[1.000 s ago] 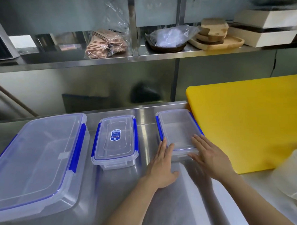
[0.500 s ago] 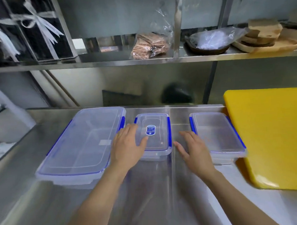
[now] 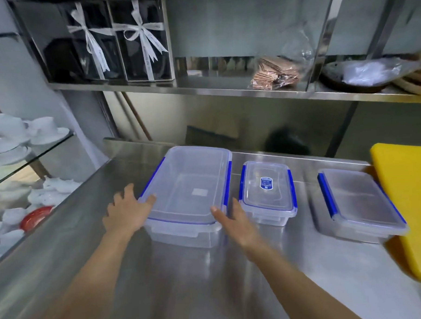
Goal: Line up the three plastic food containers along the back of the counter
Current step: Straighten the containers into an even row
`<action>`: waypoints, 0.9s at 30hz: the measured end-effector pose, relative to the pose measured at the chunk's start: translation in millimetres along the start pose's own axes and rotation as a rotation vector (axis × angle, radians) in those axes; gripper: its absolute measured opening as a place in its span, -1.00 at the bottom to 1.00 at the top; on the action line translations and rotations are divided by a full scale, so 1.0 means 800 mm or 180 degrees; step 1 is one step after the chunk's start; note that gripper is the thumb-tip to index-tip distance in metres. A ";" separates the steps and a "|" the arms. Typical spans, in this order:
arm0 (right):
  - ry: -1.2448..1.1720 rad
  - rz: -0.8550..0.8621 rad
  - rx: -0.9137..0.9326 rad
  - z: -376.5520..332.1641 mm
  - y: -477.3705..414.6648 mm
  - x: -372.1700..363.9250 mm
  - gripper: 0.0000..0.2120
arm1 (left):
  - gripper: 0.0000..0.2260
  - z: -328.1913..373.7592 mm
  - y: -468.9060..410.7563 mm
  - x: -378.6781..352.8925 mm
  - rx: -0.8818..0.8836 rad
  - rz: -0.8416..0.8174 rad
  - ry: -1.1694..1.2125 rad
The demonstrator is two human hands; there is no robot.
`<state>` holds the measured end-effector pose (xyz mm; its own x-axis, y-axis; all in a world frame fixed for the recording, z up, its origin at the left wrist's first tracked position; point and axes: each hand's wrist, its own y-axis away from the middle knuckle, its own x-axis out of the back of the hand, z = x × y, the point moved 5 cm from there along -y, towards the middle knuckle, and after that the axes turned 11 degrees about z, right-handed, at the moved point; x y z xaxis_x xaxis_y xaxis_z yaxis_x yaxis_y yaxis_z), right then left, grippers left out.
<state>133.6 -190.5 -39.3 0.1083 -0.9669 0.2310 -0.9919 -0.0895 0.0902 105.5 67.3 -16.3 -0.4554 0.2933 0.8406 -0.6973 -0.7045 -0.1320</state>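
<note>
Three clear plastic containers with blue clips stand in a row at the back of the steel counter (image 3: 210, 280). The large container (image 3: 189, 189) is on the left, the small one with a blue label (image 3: 266, 193) in the middle, and a flat medium one (image 3: 358, 201) on the right. My left hand (image 3: 125, 211) presses against the large container's near left corner, thumb on the lid rim. At its near right corner rests my right hand (image 3: 236, 221), fingers between it and the small container.
A yellow cutting board (image 3: 409, 199) lies at the right, touching the flat container. A glass shelf (image 3: 30, 152) with white cups stands beyond the counter's left edge. The steel shelf (image 3: 225, 88) above holds black gift boxes, a bag of brown packets and a bowl.
Both hands have moved left, from the small middle container to the near corners of the large container. The view has swung left too.
</note>
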 end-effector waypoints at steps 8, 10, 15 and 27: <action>0.0486 0.0382 0.0040 0.004 0.000 -0.053 -0.28 | -0.62 -0.049 0.006 -0.033 0.0510 -0.0800 0.1924; 0.0560 0.0388 0.0031 0.002 -0.002 -0.063 -0.31 | -0.68 -0.058 -0.003 -0.036 0.0581 -0.0712 0.2012; 0.0478 0.0321 0.0145 -0.008 -0.005 -0.092 -0.33 | -0.74 -0.080 -0.028 -0.032 0.0491 -0.0577 0.2010; 0.0812 0.0256 0.0143 -0.012 -0.014 -0.122 -0.27 | -0.61 -0.096 -0.050 -0.032 0.0423 -0.0464 0.1989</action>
<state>134.7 -93.1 -53.7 0.0366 -0.8804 0.4728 -0.9993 -0.0309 0.0199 102.3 137.5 -72.8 -0.6252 0.6839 0.3759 -0.7201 -0.6913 0.0601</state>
